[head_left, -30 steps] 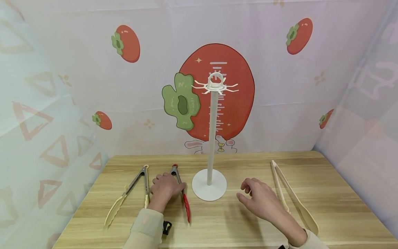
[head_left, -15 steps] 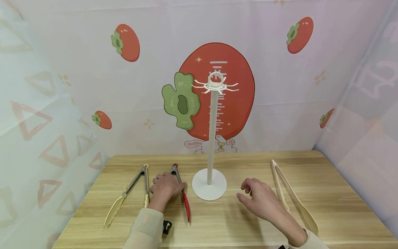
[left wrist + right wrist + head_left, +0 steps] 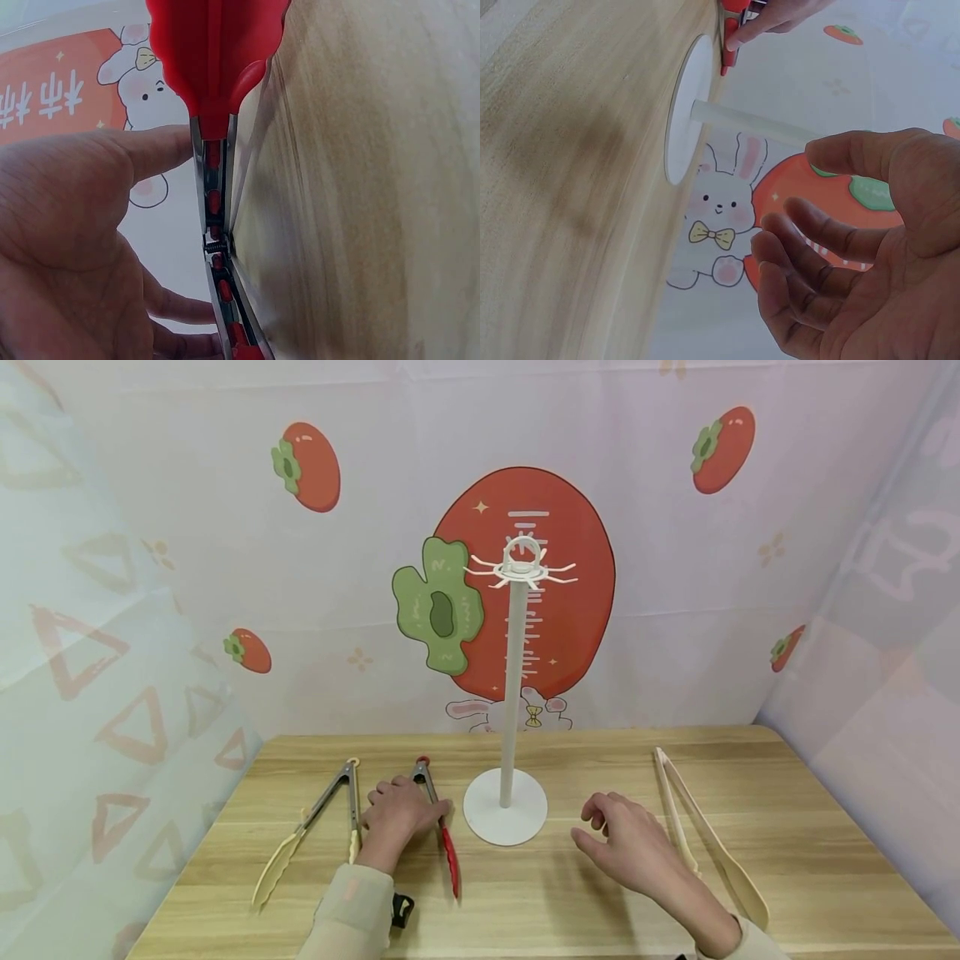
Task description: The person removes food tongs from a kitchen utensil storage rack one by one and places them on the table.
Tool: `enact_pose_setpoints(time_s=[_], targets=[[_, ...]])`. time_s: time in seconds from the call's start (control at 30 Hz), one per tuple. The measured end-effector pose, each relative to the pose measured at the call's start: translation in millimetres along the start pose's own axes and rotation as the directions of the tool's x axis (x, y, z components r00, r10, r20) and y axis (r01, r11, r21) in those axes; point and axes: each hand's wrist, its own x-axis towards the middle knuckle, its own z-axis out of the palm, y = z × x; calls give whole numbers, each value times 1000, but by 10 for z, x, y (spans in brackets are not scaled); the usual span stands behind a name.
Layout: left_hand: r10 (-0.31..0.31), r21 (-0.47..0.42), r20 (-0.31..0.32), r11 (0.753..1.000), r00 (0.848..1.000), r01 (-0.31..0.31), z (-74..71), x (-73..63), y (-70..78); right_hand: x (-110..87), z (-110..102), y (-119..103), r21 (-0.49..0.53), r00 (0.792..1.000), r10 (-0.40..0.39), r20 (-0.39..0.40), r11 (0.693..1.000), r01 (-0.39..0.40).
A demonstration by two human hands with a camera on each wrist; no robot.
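My left hand (image 3: 397, 818) spans the red-tipped metal tongs (image 3: 450, 860), which lie spread on the table. In the left wrist view, the thumb touches one arm of these tongs (image 3: 215, 75) near the red head, and the fingertips reach the other arm beyond the spring hinge. The far arm is hidden under the hand in the head view. My right hand (image 3: 626, 843) hovers over the table with loosely bent fingers and holds nothing; its palm (image 3: 915, 285) faces the stand. A white stand (image 3: 513, 693) with a round base and a ring of hooks rises between the hands.
Cream-tipped metal tongs (image 3: 277, 864) lie spread left of the left hand. Beige tongs (image 3: 738, 881) lie beside the right forearm. The stand's hooks (image 3: 521, 574) carry nothing. A persimmon-print cloth (image 3: 360, 568) hangs behind the wooden table (image 3: 600, 752).
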Motion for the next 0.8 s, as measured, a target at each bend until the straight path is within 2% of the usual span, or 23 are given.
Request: enact_pose_setpoints(time_s=[0.37,0.53,0.67,0.8], targets=[[13,37,-14,999,1000,-12,-28,-1,-13,8,-8,21,0,1000,-6,-11,1000,6],[59,48,-69,997,996,-55,-74,-64,3,4,-15,33,-7,1000,-12,-25,1000,12],[117,58,-135,992,984,-110,-109,-122,33,7,-13,42,-15,999,-16,-36,1000,15],[177,46,-210,984,962,-171,-138,-180,70,11,-2,60,-25,999,-20,-50,1000,18]])
